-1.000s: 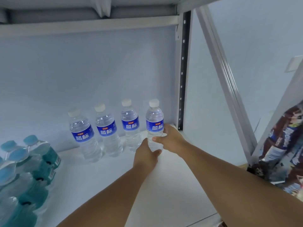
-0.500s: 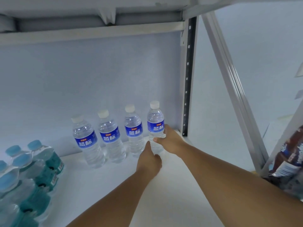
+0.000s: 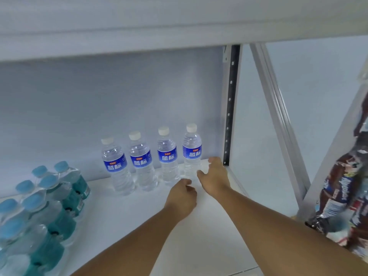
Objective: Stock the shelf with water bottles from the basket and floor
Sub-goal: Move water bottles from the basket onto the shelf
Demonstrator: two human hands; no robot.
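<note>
- All water bottles stood upright on the white shelf (image 3: 199, 236), long axes vertical, white caps up, blue labels facing the camera
- Counted leftward from the black post (image 3: 229, 116) at the back of the shelf, there were four in one row: the nearest bottle (image 3: 192, 154) just left of the post; the second bottle (image 3: 167, 156); the third bottle (image 3: 141, 161); the fourth bottle (image 3: 115, 166) farthest from it
- One shrink-wrapped pack (image 3: 49, 206) of blue-capped, teal-labelled bottles stood far left of the post; blur kept its bottles from being counted
- The right hand (image 3: 215, 176) lay spread open below the post, gripping nothing; its thumb was just beside the nearest bottle's base, contact unclear
- The left hand (image 3: 181, 196), lower and left of the post, had loosely curled fingers and held nothing
- Snack bags (image 3: 338, 196) hung right of the post
</note>
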